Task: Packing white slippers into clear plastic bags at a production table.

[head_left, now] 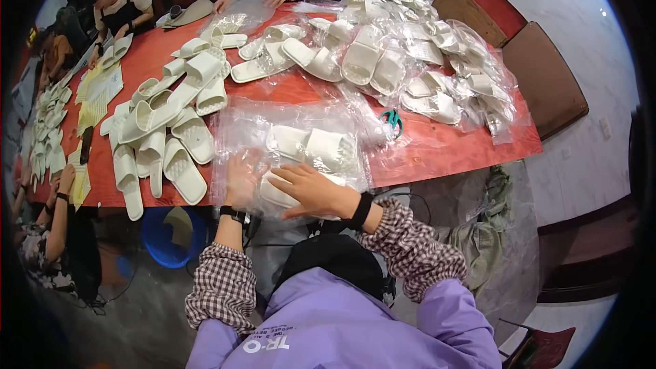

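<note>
A pair of cream slippers (pixel 326 149) lies in or under a large clear plastic bag (pixel 239 126) at the table's near edge. The nearer slipper is partly covered by my right hand (pixel 311 190), which rests over it with fingers spread and nothing gripped. My left hand (pixel 240 179) is at the bag's left part, beside the slippers. It looks hazy, smeared by motion or seen through the plastic, so its fingers do not show plainly. Left of the bag sits a heap of loose cream slippers (pixel 184 99).
Bagged slippers (pixel 372 58) pile up across the table's far right side. Teal-handled scissors (pixel 392 121) lie right of my bag. A blue bucket (pixel 174 238) stands below the red table (pixel 437 154). Other people work at the far side and left, one handling a plastic bag (pixel 239 10).
</note>
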`<state>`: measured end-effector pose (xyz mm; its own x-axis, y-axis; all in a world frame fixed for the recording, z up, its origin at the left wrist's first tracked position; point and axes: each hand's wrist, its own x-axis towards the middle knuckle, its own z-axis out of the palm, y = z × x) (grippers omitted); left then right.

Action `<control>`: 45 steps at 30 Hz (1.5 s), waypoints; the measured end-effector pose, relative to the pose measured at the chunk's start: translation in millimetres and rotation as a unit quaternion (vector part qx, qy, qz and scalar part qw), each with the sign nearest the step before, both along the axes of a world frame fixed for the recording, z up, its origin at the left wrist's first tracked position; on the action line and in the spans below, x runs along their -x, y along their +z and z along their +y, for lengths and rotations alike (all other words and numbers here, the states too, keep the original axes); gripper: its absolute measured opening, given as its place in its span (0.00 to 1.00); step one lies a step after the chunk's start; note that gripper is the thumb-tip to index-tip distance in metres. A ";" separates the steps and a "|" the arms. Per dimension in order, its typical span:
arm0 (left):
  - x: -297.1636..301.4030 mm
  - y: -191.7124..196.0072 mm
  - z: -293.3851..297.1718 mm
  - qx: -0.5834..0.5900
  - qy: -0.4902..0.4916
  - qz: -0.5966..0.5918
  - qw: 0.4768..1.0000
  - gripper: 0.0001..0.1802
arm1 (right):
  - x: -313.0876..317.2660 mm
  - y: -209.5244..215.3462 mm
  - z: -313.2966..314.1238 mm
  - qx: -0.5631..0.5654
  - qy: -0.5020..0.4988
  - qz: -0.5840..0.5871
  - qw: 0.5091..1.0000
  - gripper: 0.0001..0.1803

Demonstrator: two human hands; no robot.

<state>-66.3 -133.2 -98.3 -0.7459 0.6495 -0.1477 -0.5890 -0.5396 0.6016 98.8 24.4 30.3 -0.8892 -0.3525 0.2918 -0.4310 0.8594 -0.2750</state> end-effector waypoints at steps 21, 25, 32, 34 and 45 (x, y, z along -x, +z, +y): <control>1.8 20.7 0.5 0.040 -0.043 0.002 0.998 0.23 | 1.7 -0.9 105.2 0.074 -0.409 0.132 0.900 0.22; 4.5 18.8 3.2 -0.014 -0.032 -0.025 0.999 0.27 | 17.6 -5.4 137.6 0.082 -0.441 0.126 0.885 0.22; 1.1 26.2 2.4 -0.009 0.005 -0.048 0.999 0.29 | 8.2 -18.1 106.4 0.034 -0.495 -0.045 0.867 0.26; 3.0 16.6 -1.9 -0.023 -0.015 -0.015 1.000 0.29 | 6.7 -34.9 108.1 0.007 -0.500 -0.054 0.864 0.25; 15.1 -3.3 -1.7 -0.017 -0.008 -0.112 0.994 0.24 | 40.9 -11.7 125.2 -0.136 -0.372 0.049 0.917 0.06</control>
<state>-81.3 -135.0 -101.6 -0.6862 0.6687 -0.2864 -0.7148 -0.5470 0.4357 57.9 149.7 18.6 -0.8874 0.2689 0.3745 0.2906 0.9568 0.0016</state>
